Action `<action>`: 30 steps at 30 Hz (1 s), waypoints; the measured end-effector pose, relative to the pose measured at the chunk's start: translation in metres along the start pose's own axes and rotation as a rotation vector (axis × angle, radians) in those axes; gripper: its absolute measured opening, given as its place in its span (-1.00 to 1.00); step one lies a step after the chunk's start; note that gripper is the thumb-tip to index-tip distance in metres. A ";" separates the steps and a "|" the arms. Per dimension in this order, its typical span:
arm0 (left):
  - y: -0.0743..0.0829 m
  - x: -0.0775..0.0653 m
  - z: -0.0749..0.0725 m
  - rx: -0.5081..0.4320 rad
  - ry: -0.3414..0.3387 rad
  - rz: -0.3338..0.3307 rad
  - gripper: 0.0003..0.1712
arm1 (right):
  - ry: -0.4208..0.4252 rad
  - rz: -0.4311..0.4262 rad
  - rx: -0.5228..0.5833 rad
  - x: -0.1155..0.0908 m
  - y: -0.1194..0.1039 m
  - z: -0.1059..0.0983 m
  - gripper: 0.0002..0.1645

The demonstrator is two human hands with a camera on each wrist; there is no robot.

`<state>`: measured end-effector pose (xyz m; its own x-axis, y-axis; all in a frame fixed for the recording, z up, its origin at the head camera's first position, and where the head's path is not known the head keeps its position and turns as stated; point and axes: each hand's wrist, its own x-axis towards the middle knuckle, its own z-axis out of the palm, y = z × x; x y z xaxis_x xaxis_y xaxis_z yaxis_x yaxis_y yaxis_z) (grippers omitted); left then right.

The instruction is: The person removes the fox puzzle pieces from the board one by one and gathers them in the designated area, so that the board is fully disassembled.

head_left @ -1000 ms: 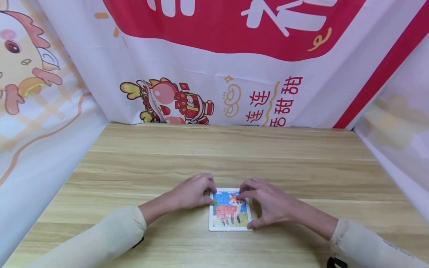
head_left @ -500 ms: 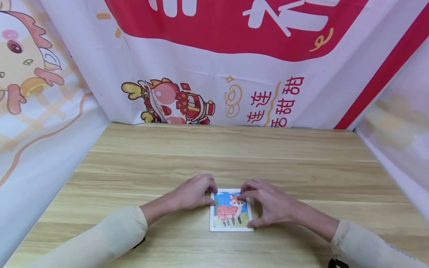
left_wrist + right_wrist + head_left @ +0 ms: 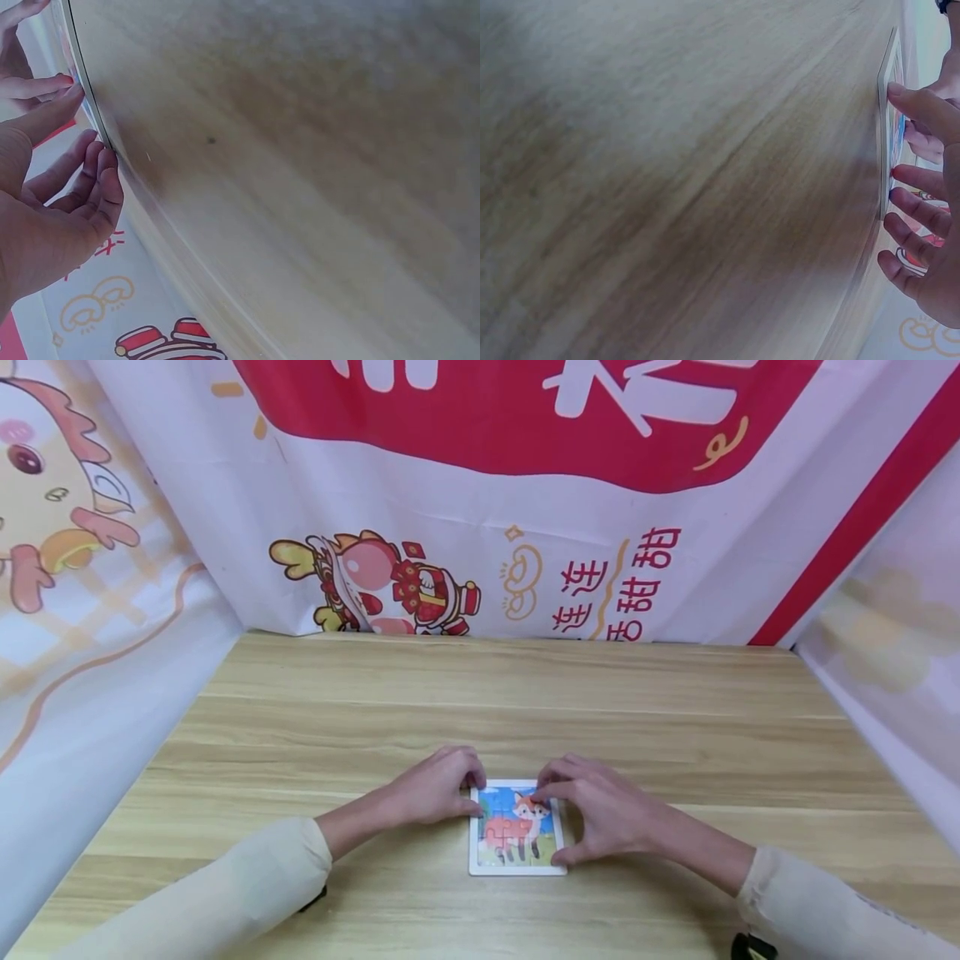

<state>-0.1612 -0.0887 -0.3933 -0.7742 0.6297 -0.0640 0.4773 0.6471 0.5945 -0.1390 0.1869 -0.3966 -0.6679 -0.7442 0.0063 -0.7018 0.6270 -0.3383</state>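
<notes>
A small square jigsaw puzzle [image 3: 504, 837] showing an orange fox on blue and green lies flat on the table, its pieces set in a white tray [image 3: 517, 871]. My left hand [image 3: 437, 787] grips the tray's left side, the thumb on the edge and the curved fingers at the far left corner. From the other side, my right hand [image 3: 613, 812] touches the puzzle with fairly straight, spread fingers. Its index fingertip rests on the fox's head, and the thumb lies at the near right corner. In the right wrist view, the tray's edge [image 3: 885, 135] appears thin and low.
The wood-grain table [image 3: 510, 710] stretches around the puzzle. A white cloth [image 3: 465, 510] with red and cartoon prints hangs along the table's back edge. Further printed cloths stand at the left [image 3: 112, 635] and right [image 3: 885, 677] sides.
</notes>
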 end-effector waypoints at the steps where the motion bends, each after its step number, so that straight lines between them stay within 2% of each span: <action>1: 0.000 0.000 0.000 0.001 0.002 -0.001 -0.72 | 0.000 0.000 -0.003 0.000 0.000 0.000 -0.12; 9: -0.001 0.002 0.003 -0.024 0.011 -0.022 -0.76 | -0.004 0.011 0.002 0.000 -0.002 -0.001 -0.13; 17: -0.001 0.003 0.002 -0.072 0.036 -0.018 -0.80 | -0.005 0.019 0.002 0.000 -0.002 -0.001 -0.13; 30: -0.001 0.003 0.003 -0.090 0.053 -0.013 -0.83 | -0.005 0.014 -0.025 0.000 -0.002 -0.001 -0.12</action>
<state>-0.1624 -0.0866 -0.3970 -0.8024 0.5960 -0.0311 0.4295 0.6129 0.6633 -0.1381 0.1861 -0.3954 -0.6767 -0.7362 -0.0027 -0.6983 0.6430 -0.3147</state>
